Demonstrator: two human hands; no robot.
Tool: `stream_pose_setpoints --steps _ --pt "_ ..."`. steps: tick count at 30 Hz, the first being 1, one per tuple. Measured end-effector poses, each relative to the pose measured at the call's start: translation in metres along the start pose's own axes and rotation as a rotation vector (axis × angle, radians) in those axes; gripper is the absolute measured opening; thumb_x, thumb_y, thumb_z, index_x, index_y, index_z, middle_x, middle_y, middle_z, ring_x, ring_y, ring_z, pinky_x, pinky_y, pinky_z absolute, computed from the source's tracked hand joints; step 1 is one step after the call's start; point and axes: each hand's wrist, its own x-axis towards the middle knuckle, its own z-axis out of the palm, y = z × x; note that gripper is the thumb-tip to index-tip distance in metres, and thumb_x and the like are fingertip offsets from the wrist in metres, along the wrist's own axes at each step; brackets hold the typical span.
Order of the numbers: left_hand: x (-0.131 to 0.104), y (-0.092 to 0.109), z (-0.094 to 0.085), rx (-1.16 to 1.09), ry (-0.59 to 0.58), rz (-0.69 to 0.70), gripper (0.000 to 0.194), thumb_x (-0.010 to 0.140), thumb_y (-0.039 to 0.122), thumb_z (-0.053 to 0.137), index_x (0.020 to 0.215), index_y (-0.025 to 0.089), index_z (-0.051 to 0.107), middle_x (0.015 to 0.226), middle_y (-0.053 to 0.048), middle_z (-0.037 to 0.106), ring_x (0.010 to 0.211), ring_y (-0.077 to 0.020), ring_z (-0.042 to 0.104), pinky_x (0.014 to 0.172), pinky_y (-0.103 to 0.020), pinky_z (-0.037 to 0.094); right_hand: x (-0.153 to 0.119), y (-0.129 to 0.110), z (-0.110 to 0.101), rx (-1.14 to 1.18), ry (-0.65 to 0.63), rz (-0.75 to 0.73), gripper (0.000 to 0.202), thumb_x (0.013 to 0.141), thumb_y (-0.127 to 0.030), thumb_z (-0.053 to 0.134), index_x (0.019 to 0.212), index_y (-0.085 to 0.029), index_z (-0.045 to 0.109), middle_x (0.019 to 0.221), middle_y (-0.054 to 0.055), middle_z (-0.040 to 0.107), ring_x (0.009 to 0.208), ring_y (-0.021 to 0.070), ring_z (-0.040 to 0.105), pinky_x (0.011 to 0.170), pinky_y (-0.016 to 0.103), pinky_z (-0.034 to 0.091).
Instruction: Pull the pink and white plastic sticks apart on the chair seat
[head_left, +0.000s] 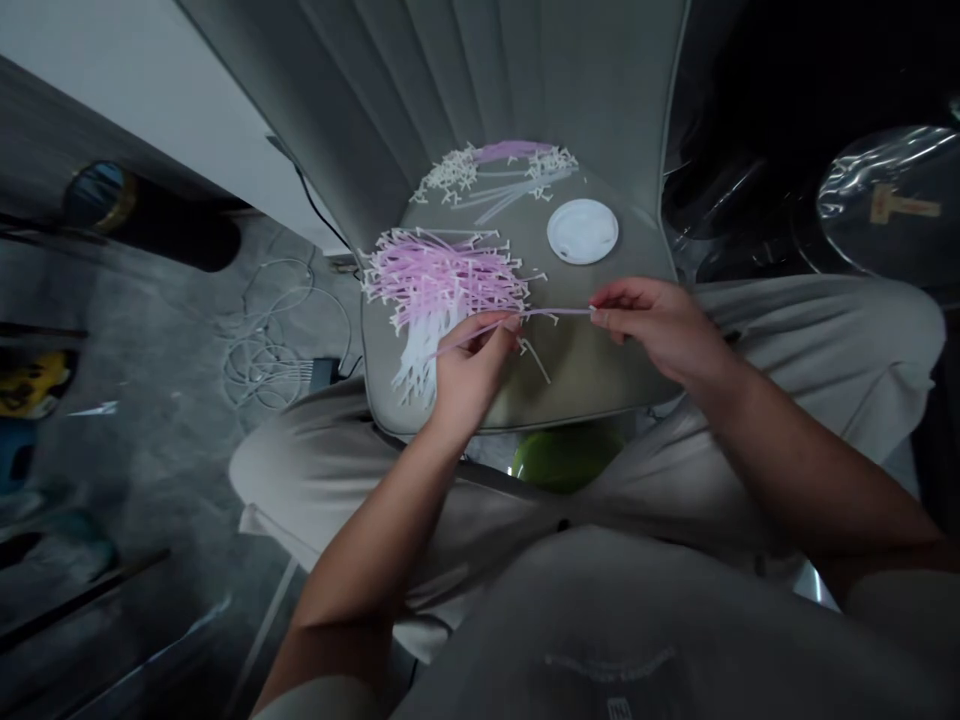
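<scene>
The left hand (pixel 474 372) curls, pinching a pink strip (pixel 561 312); the right hand (pixel 661 325), wrist near the seat's (pixel 600 365) right edge, pinches the strip's tip.

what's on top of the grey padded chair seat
A large heap of thin pink and white plastic strips, a smaller heap near the grey ribbed backrest, a few loose strips and a round white disc. Anything under them is covered and can't be seen.

Left hand (pixel 476 362) at centre in a thumb-and-finger pinch, right hand (pixel 664 325) to its right and slightly farther off, likewise pinched, bare forearms (pixel 806 460) slanting inward from near left and right
</scene>
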Motion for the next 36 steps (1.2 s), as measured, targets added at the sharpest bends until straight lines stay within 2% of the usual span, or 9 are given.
stream_pose_setpoints --steps 7,13,19,23,27,32,34,36 --pt "0.004 -0.001 -0.004 -0.03 0.025 -0.103 0.019 0.077 0.036 0.073 0.083 0.017 0.073 0.072 0.0 0.068 0.061 -0.0091 0.058 0.06 -0.021 0.047 -0.009 -0.003 0.001 0.054 0.002 0.036 0.019 0.069 -0.027 0.08 0.086 -0.022 0.074 0.081 0.0 0.069 0.069 0.0104 0.058 0.053 0.02 0.043" --pt "0.015 -0.01 -0.01 -0.049 0.067 -0.189 0.017 0.076 0.034 0.074 0.082 0.018 0.071 0.072 0.0 0.067 0.06 -0.0091 0.058 0.06 -0.022 0.048 -0.006 -0.001 -0.005 0.107 -0.02 0.057 0.019 0.07 -0.025 0.081 0.087 -0.025 0.074 0.081 -0.002 0.069 0.067 0.0089 0.057 0.051 0.019 0.042" --pt "0.014 -0.016 -0.008 -0.026 0.06 -0.257 0.02 0.074 0.033 0.076 0.087 0.017 0.073 0.07 0.001 0.067 0.058 -0.0074 0.055 0.058 -0.019 0.045 -0.004 -0.001 -0.007 0.098 -0.045 0.078 0.019 0.071 -0.026 0.08 0.088 -0.023 0.073 0.081 -0.002 0.069 0.064 0.0088 0.055 0.05 0.02 0.041" --pt "0.016 -0.016 -0.006 -0.038 0.076 -0.256 0.023 0.074 0.03 0.078 0.094 0.018 0.076 0.072 0.0 0.07 0.058 -0.0065 0.057 0.057 -0.018 0.045 -0.001 -0.004 -0.013 0.089 0.018 0.066 0.014 0.074 -0.026 0.078 0.087 -0.024 0.074 0.078 -0.003 0.068 0.059 0.0069 0.052 0.05 0.02 0.041" --pt "0.007 0.004 -0.006 -0.109 0.038 -0.279 0.022 0.072 0.03 0.079 0.09 0.018 0.077 0.074 -0.002 0.071 0.061 -0.0076 0.059 0.057 -0.018 0.047 0.004 -0.009 -0.023 0.104 0.201 0.0 0.008 0.078 -0.019 0.072 0.085 -0.023 0.073 0.076 -0.003 0.066 0.054 0.0053 0.048 0.048 0.021 0.038" --pt "-0.03 0.049 -0.006 -0.24 -0.1 -0.424 0.023 0.066 0.033 0.084 0.082 0.018 0.078 0.062 -0.001 0.066 0.054 -0.0074 0.057 0.05 -0.017 0.046 0.009 -0.013 -0.029 0.086 0.3 -0.058 0.007 0.078 -0.016 0.07 0.083 -0.021 0.071 0.069 -0.002 0.062 0.051 0.0058 0.046 0.045 0.021 0.034" --pt "-0.041 0.057 -0.004 -0.241 -0.127 -0.447 0.023 0.065 0.033 0.084 0.081 0.018 0.078 0.061 0.0 0.066 0.05 -0.0062 0.055 0.049 -0.017 0.045 0.01 -0.012 -0.029 0.072 0.32 -0.074 0.005 0.078 -0.019 0.071 0.082 -0.021 0.07 0.067 -0.003 0.06 0.051 0.0059 0.045 0.043 0.021 0.033" --pt "-0.046 0.053 0.003 -0.245 -0.144 -0.456 0.024 0.065 0.033 0.084 0.083 0.018 0.077 0.064 -0.001 0.068 0.051 -0.0065 0.055 0.049 -0.018 0.046 0.011 -0.011 -0.029 0.068 0.326 -0.091 0.006 0.077 -0.022 0.073 0.082 -0.021 0.069 0.067 -0.003 0.06 0.051 0.006 0.045 0.043 0.02 0.033"
